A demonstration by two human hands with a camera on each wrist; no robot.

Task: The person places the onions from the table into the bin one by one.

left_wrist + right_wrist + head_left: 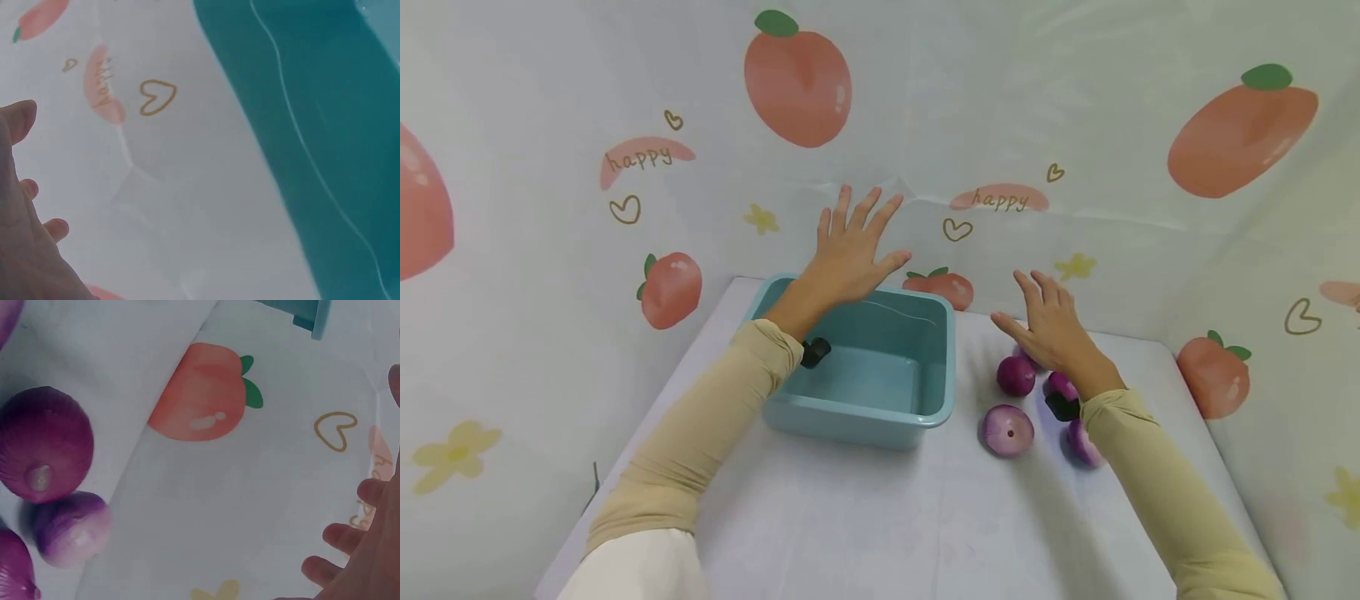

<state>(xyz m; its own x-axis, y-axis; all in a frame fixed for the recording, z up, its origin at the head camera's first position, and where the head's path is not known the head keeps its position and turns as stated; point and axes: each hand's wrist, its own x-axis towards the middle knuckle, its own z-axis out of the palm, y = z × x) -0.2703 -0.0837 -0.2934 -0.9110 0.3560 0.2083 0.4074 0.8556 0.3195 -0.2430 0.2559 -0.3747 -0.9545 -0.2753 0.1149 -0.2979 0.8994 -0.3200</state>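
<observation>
With fingers spread and nothing in it, my left hand (852,258) hovers over the far left part of a blue plastic basin (850,412). My right hand (1051,329) is raised above a group of purple onions, its fingers apart and holding nothing. A dark red-purple onion (1017,377) lies just left of that hand, and a paler onion (1008,431) sits nearer the front. Another onion (1082,443) is partly hidden by the right forearm. In the right wrist view, a round dark onion (47,444) touches a smaller pale one (74,529).
The basin stands on a white-covered table (850,525), left of the onions. Behind the table hangs a white backdrop (880,100) printed with fruit, hearts and flowers. Black wrist cameras (1063,407) sit under both wrists. A thin dark cord (593,483) shows at the table's left edge.
</observation>
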